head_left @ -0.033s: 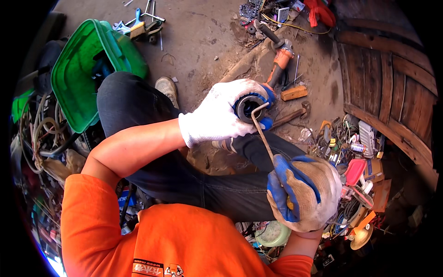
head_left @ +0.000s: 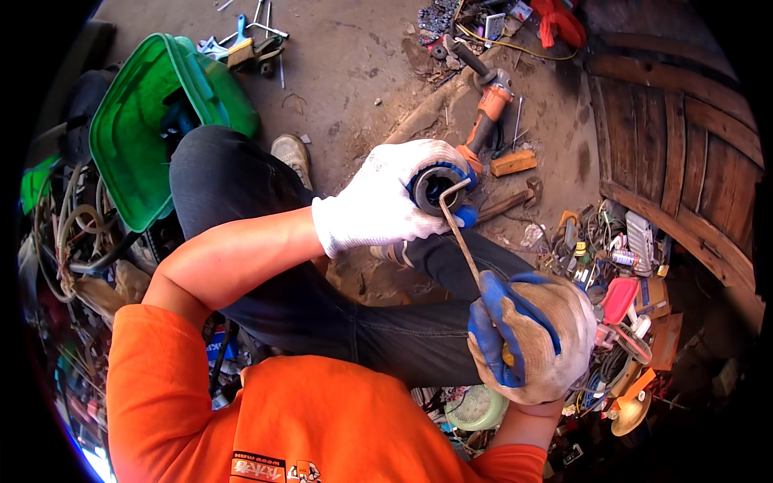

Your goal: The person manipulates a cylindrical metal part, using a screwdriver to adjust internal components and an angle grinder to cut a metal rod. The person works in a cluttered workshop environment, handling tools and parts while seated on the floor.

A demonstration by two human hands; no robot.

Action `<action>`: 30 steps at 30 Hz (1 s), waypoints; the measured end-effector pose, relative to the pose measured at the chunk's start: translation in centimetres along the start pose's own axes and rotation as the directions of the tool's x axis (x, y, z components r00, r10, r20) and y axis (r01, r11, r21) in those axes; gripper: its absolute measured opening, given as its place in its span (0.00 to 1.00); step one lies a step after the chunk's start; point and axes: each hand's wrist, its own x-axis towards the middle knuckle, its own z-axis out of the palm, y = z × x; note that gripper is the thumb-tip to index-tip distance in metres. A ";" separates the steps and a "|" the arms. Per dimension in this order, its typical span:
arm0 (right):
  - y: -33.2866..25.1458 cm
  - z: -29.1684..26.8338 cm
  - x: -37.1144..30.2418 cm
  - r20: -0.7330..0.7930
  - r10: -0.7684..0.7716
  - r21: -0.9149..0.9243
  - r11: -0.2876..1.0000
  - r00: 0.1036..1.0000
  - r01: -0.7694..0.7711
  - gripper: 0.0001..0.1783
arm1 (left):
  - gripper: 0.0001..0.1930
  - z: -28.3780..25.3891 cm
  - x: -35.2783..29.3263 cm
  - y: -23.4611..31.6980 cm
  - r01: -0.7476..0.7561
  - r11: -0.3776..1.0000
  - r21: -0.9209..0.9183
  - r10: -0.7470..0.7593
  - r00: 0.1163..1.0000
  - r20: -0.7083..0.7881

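My left hand (head_left: 385,191), in a white glove with a blue-coated palm, is closed around a dark, hollow, round metal part (head_left: 419,196). Its open end faces up toward me. Stained brown and blue, the glove on my right hand (head_left: 538,338) is wrapped around a thin bent metal rod (head_left: 462,245), L-shaped like a long hex key. The short bent tip lies over the mouth of the round part; whether it touches the rim I cannot tell. My right fingers hide the rod's other end. Both hands are above my lower legs.
An orange angle grinder (head_left: 488,109) lies on the floor beyond my hands, near an orange-brown block (head_left: 513,163) and a hammer (head_left: 507,205). A green bin (head_left: 121,121) stands left. Brushes and tools (head_left: 241,50) lie behind it. Wooden panels (head_left: 668,145) and clutter (head_left: 620,266) are at right.
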 end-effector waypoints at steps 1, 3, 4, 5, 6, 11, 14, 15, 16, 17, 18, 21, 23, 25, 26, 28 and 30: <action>0.1 0.1 -0.1 -0.027 -0.007 0.006 1.000 1.000 0.007 0.30 | 0.25 -0.2 0.1 0.2 0.023 1.000 0.004 -0.023 1.000 0.013; -0.1 -0.3 -0.2 0.010 0.032 -0.030 0.999 0.999 -0.032 0.26 | 0.28 -0.6 0.3 0.6 -0.008 0.999 0.036 0.006 0.999 0.045; -0.1 -0.5 -0.3 0.028 0.051 -0.047 0.998 0.998 -0.049 0.24 | 0.29 -0.8 0.4 0.7 -0.023 0.998 0.053 0.020 0.998 0.060; 0.1 -0.4 -0.3 0.016 0.040 -0.047 0.998 0.999 -0.040 0.24 | 0.33 -0.9 0.4 0.3 -0.034 0.999 0.039 0.031 0.997 0.072; -0.1 -0.5 -0.4 0.032 0.062 -0.073 0.996 0.998 -0.060 0.22 | 0.35 -1.1 0.5 0.3 -0.021 1.000 -0.008 0.022 0.996 0.087; 0.2 -0.1 -1.0 0.015 0.111 -0.037 0.993 0.994 -0.110 0.18 | 0.42 -2.1 1.1 0.0 -0.111 0.990 -0.087 0.122 0.984 0.132; 0.4 0.4 -1.2 -0.042 0.065 -0.027 0.997 0.997 -0.066 0.19 | 0.44 -2.5 1.3 0.1 -0.102 0.985 -0.136 0.123 0.980 0.155; 0.6 0.6 -1.3 -0.051 0.045 -0.019 0.999 0.998 -0.046 0.19 | 0.43 -2.5 1.3 0.2 -0.079 0.986 -0.147 0.102 0.983 0.155; 0.8 0.9 -1.5 -0.060 0.025 -0.011 1.000 0.998 -0.026 0.19 | 0.42 -2.4 1.3 0.3 -0.056 0.986 -0.157 0.081 0.985 0.155; 0.9 1.0 -1.5 -0.070 0.004 -0.003 1.000 0.998 -0.005 0.19 | 0.41 -2.4 1.2 0.4 -0.033 0.985 -0.166 0.059 0.986 0.154; 1.0 1.0 -1.4 -0.048 -0.029 -0.031 0.999 0.998 0.027 0.19 | 0.38 -2.3 1.2 0.7 0.009 0.980 -0.197 0.022 0.988 0.155; 1.2 1.1 -0.9 0.010 -0.115 -0.088 0.989 0.993 0.115 0.20 | 0.29 -2.0 1.0 1.4 0.087 0.963 -0.254 -0.052 0.988 0.143; 1.4 1.4 -0.9 -0.009 -0.131 -0.074 0.989 0.991 0.130 0.19 | 0.23 -1.7 1.0 1.5 0.080 0.965 -0.248 -0.054 0.992 0.110; 1.6 1.8 -1.1 -0.018 -0.144 -0.070 0.987 0.989 0.143 0.18 | 0.22 -2.0 1.0 1.5 0.041 0.979 -0.200 -0.013 0.991 0.136; 1.6 1.9 -1.2 -0.014 -0.146 -0.077 0.987 0.989 0.145 0.18 | 0.21 -2.1 1.1 1.5 0.020 0.984 -0.178 0.007 0.989 0.150; 1.7 2.3 -1.2 -0.008 -0.160 -0.082 0.984 0.987 0.159 0.18 | 0.21 -2.1 0.9 1.1 -0.024 0.987 -0.161 0.046 0.989 0.137; 1.9 2.6 -1.1 -0.006 -0.180 -0.083 0.980 0.984 0.179 0.17 | 0.21 -2.1 0.9 1.1 -0.024 0.985 -0.171 0.049 0.989 0.142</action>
